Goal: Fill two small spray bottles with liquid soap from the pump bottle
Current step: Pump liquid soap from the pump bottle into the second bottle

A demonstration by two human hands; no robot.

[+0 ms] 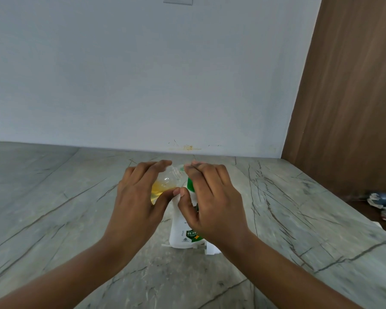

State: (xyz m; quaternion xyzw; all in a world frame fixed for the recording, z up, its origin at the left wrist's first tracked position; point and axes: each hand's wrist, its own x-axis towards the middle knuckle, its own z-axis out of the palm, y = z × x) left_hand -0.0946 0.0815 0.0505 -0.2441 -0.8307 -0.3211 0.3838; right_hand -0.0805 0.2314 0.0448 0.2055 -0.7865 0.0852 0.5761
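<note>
A white pump bottle (180, 233) with a green pump head (190, 185) and a green label stands on the grey marble counter (76, 219). My right hand (212, 201) lies over its pump head, fingers curled down on top and thumb against the bottle's neck. My left hand (140, 197) grips a small clear spray bottle (163, 185) holding some yellow liquid. That bottle is tilted with its open neck toward the pump's spout. A second spray bottle is not visible.
A white wall rises behind the counter, with a yellow stain (186, 148) at its foot. A brown wooden panel (348, 97) stands at the right. Crumpled wrappers and a dark object (383, 204) lie past the counter's right edge. A white scrap (212, 249) lies under the pump bottle.
</note>
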